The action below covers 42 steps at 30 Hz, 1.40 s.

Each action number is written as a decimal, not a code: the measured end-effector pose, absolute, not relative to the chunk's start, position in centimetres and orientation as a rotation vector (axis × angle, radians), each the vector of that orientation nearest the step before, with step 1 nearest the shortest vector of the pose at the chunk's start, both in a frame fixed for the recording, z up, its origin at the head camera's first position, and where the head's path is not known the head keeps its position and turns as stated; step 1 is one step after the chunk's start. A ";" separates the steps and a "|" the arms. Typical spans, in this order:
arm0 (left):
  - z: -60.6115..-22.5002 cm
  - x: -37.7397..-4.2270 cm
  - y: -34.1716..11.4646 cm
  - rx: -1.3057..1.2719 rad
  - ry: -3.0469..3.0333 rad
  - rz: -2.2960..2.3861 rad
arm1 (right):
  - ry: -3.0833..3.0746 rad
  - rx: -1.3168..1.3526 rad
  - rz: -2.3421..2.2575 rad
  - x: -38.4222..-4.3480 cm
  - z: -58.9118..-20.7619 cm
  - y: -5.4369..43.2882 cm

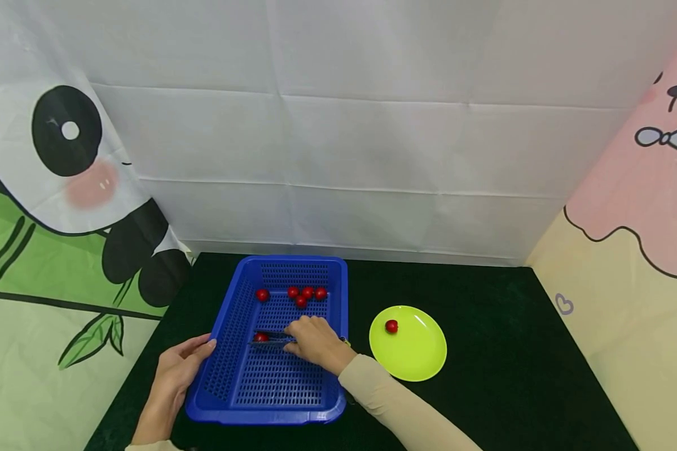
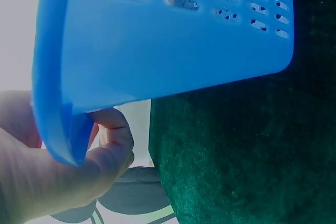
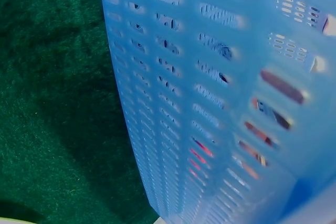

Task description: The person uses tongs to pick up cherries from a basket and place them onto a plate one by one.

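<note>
My left hand (image 1: 177,369) is gripping the basket (image 1: 259,416) by its left rim; my right hand (image 1: 318,341) is pinching tongs (image 1: 273,342), their arms lying either side of a red ball (image 1: 261,337) inside. Five balls (image 1: 301,302) are sitting farther back, another resting on the plate (image 1: 412,357)

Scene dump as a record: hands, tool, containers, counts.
left_hand: left hand grips the blue basket by its left rim
right_hand: right hand holds tongs inside the basket
tongs_state: arms either side of one red round item; contact unclear
basket_count: six red round items, including the one at the tongs
plate: yellow-green plate, right of basket
plate_count: one red round item
surface: dark green cloth
</note>
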State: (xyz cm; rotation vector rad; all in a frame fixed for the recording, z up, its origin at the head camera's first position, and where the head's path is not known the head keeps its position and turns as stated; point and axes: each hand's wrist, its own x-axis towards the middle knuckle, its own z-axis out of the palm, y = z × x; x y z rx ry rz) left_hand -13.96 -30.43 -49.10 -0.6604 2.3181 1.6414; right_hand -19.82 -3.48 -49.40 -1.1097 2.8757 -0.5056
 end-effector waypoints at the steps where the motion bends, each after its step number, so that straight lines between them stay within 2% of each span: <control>1: -49.1 -14.0 -30.4 -0.660 2.319 1.643 | 2.881 -1.110 -0.499 -19.8 -49.4 -3.5; 11: -49.1 -14.0 -30.3 -0.661 2.327 1.656 | 2.886 -1.043 -0.558 -19.9 -48.7 -3.0; 19: -49.1 -14.0 -30.3 -0.675 2.315 1.663 | 2.878 -1.101 -0.625 -19.8 -48.3 -2.4; 42: -49.0 -14.1 -30.5 -0.689 2.313 1.638 | 2.858 -0.998 -0.877 -18.7 -47.1 2.0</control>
